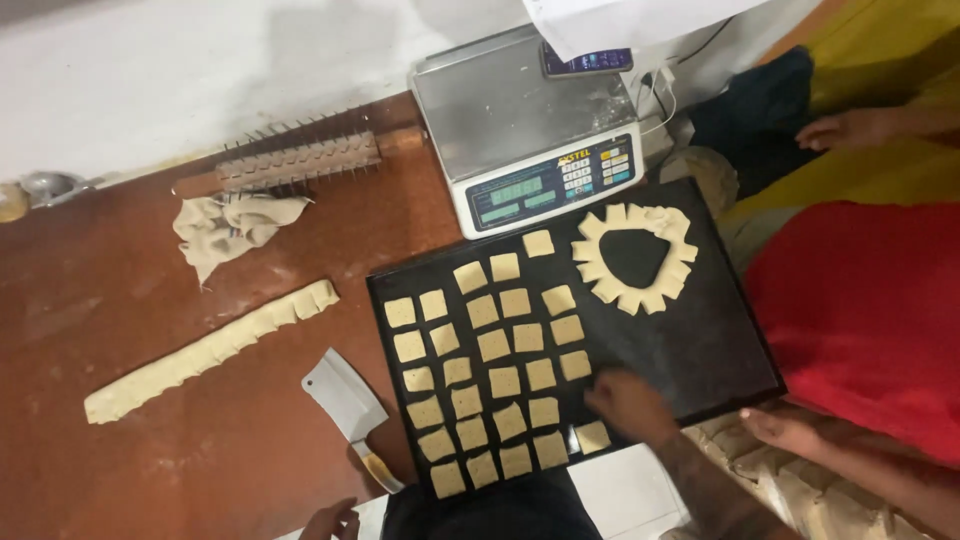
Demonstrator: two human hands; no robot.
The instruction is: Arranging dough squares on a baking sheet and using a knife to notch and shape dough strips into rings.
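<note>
My right hand (628, 403) lies palm down on a black baking tray (700, 340), fingers spread and slightly blurred, beside a lone square of dough (592, 437). Rows of several cut dough squares (492, 345) fill the tray's left half. A ring of overlapping dough squares (600, 275) sits at the tray's far right. My left hand (330, 520) shows only partly at the bottom edge, holding nothing, close to the handle of a cleaver (345, 400) that lies on the brown table.
A long scored dough strip (205, 350), a crumpled dough scrap (228, 225) and a spiked roller (290, 160) lie on the table (100, 290). A digital scale (525, 130) stands behind the tray. A red-clothed person's hand (785, 428) rests at the tray's near corner; another person's hand (850, 128) is farther back.
</note>
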